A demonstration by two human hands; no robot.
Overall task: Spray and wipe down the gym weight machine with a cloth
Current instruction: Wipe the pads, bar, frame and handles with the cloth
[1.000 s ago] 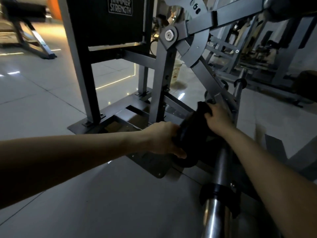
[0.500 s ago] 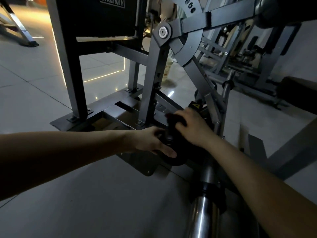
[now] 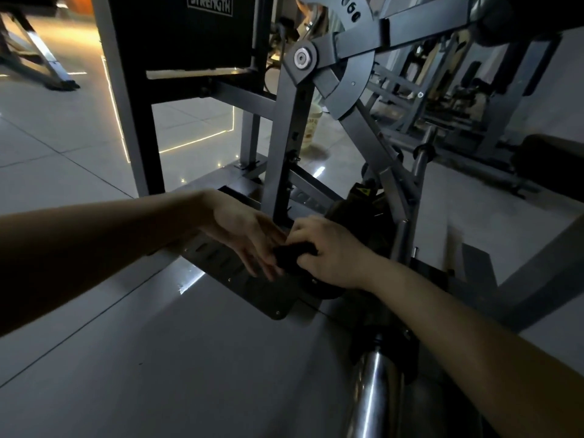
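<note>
Head view: the right hand [image 3: 328,248] curls its fingers round a dark cloth [image 3: 291,257], which is bunched at its 9 o'clock, low on the weight machine [image 3: 284,147]. The left hand [image 3: 246,235] has straight fingers, with the cloth just beside their tips at 4 o'clock.

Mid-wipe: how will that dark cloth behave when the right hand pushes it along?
Likely floppy: the dark cloth sits bunched in the curled right hand. Probably light, since those fingers alone grip it.

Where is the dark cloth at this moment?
In the head view, the dark cloth is at the centre, gripped by the right hand, with the left hand at its left edge, above the base plate.
</note>
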